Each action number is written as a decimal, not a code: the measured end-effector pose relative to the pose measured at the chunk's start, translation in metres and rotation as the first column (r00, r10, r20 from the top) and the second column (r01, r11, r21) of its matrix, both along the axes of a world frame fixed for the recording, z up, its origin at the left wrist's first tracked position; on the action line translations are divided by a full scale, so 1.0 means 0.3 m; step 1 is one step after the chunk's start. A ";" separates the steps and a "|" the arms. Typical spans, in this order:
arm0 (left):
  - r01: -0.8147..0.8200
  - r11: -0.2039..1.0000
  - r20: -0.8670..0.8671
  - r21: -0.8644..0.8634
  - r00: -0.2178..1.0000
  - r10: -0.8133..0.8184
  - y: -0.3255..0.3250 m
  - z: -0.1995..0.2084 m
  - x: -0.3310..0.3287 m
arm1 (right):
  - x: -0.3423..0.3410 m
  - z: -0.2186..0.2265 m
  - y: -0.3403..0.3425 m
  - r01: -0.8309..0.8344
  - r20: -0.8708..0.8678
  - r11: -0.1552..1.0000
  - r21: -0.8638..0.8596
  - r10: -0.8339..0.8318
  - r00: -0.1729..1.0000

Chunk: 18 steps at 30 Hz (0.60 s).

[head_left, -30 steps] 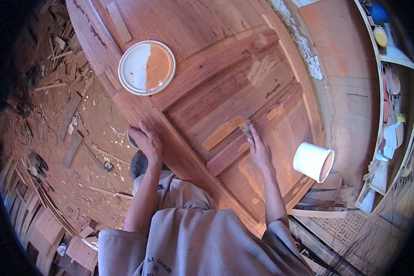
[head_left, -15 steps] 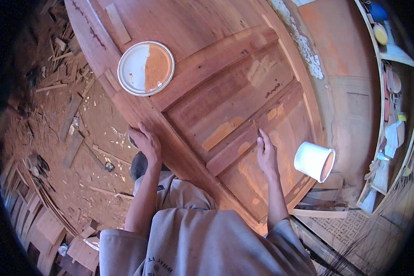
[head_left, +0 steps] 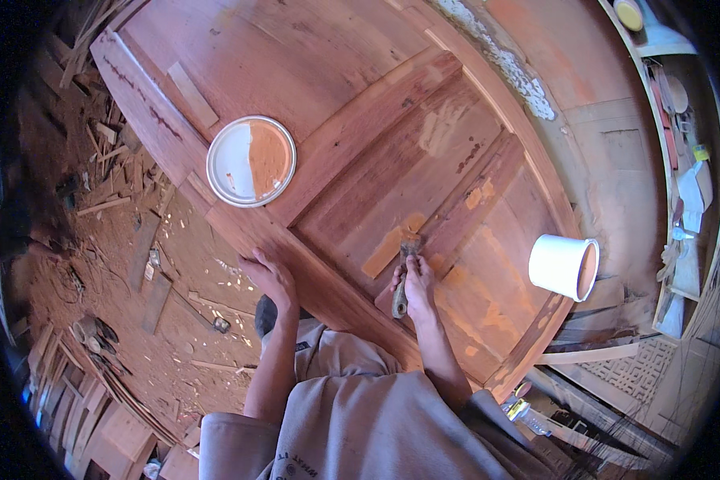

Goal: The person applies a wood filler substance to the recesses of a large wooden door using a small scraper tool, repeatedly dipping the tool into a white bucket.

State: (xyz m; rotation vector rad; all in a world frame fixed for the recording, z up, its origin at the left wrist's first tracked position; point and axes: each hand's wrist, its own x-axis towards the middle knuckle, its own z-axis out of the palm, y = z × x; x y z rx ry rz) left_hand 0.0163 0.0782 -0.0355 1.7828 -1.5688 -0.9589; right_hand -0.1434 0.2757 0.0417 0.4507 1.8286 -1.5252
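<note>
A paintbrush point(head_left: 409, 244) with orange-stained bristles is in my right hand point(head_left: 418, 282), its worn handle pointing back toward me. The bristles are over a recessed part of a reddish wooden panel point(head_left: 320, 172), next to a smeared orange patch point(head_left: 382, 254). My left hand point(head_left: 272, 276) lies at the panel's near left edge, fingers stretched out and holding nothing I can see. A round lid point(head_left: 230, 164), half covered in orange paste, sits on the panel to the left. Over on the right, a white tub point(head_left: 558, 266) lies tilted, orange showing at its mouth.
Wood offcuts point(head_left: 148, 244) and shavings litter the brown ground at left. A thin wood strip point(head_left: 192, 94) lies on the panel's far part. Open shelves point(head_left: 684, 184) with bottles and tools stand at right. Stacked boards point(head_left: 108, 424) fill the lower left.
My right hand has moved left and nearer, bringing the brush over the orange patch at the left of the recess. My left hand stays by the edge. The whole view has shifted.
</note>
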 end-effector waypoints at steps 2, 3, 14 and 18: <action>0.019 1.000 -0.025 -0.005 0.999 -0.020 0.008 0.008 -0.005 | -0.003 -0.007 0.004 0.039 0.004 0.999 0.001 -0.039 0.999; 0.025 1.000 -0.047 -0.004 0.999 -0.025 0.010 0.022 -0.011 | -0.005 -0.006 0.000 0.064 0.011 0.998 0.007 -0.064 0.998; 0.030 0.998 -0.019 0.059 0.999 -0.029 0.007 0.053 -0.022 | -0.124 -0.056 -0.013 0.192 -0.009 0.981 0.024 -0.192 0.981; -0.003 0.999 0.110 0.038 0.994 -0.002 0.004 0.033 -0.009 | -0.220 0.002 0.007 0.139 -0.014 0.985 -0.105 -0.142 0.990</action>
